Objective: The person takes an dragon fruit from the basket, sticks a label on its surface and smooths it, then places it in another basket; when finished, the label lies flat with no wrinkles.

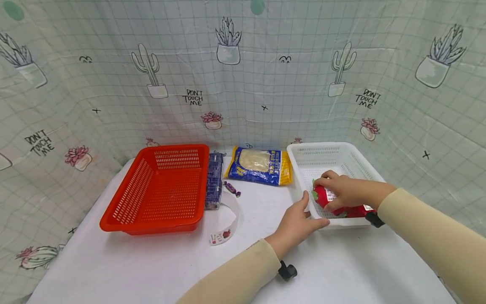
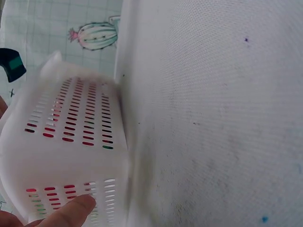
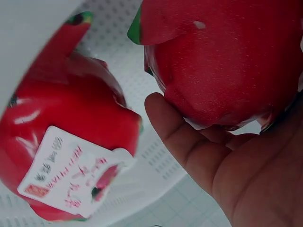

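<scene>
The right hand (image 1: 343, 191) reaches into the white basket (image 1: 351, 152) and holds a red dragon fruit (image 1: 320, 196) with green tips and a white label, fingers over it and thumb at its near side. Seen from the right wrist, the held dragon fruit (image 3: 227, 61) fills the upper right. A second dragon fruit (image 3: 80, 109) with a white label lies beside it in the basket, partly hidden by the arm in the head view. At the basket's near left corner the left hand (image 1: 294, 223) touches the outer walls with spread, fairly straight fingers; one finger (image 2: 78, 210) lies on the slotted wall.
An orange-red basket (image 1: 152, 226) stands on the left. Between the baskets lie a dark blue box-like pack (image 1: 214, 181), a blue and yellow food bag (image 1: 262, 166), a purple-wrapped candy (image 1: 231, 188) and a curled white paper strip (image 1: 232, 215). A patterned curtain (image 1: 243, 84) hangs behind.
</scene>
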### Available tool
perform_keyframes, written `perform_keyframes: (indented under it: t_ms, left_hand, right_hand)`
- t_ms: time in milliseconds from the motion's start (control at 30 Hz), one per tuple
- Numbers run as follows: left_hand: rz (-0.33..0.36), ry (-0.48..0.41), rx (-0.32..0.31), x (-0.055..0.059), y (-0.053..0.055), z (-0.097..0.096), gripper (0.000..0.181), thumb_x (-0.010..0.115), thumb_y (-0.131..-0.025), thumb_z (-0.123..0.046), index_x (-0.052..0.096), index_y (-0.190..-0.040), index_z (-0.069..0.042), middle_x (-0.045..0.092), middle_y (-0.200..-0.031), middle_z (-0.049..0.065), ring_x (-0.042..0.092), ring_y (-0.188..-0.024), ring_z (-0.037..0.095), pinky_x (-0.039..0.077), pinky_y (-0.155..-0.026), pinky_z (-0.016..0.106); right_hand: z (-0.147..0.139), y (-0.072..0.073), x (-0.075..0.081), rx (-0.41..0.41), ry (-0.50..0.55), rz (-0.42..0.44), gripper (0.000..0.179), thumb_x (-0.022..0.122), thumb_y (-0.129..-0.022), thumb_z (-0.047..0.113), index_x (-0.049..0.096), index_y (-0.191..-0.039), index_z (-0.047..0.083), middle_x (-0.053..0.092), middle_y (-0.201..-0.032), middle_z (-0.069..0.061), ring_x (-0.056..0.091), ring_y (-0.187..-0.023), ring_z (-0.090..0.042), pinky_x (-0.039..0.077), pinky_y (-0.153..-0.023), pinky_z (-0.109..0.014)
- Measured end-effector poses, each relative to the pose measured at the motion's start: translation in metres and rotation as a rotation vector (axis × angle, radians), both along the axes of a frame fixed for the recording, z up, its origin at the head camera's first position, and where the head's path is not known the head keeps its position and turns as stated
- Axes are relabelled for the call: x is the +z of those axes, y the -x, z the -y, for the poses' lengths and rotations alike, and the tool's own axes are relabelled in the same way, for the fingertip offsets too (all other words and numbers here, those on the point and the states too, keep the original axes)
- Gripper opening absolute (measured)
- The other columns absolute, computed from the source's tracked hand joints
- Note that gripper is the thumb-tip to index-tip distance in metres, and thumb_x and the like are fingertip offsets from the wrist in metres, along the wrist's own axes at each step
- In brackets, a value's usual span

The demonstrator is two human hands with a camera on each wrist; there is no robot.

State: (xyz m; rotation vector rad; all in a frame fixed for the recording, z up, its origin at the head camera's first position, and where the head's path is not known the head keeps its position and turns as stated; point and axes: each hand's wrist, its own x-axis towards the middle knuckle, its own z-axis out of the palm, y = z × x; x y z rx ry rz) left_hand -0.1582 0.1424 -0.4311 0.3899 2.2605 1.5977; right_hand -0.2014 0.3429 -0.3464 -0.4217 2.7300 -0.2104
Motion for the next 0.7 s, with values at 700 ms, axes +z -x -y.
perform_keyframes:
  t_ms: [700]
  left_hand:
    - [0.046,-0.008,0.008,0.0,-0.002,0.001,0.098,0.088,-0.088,-0.041,0.031,-0.168,-0.036,0.049,-0.164,-0.009,0.068,-0.132,0.017,0.062,-0.1,0.032]
  right_hand:
    - [0.01,0.017,-0.008,-0.052,-0.122,0.154,0.084,0.1,-0.069,0.037,0.062,-0.144,0.026,0.053,-0.139,-0.01,0.057,-0.118,-0.031,0.067,-0.081,-0.05]
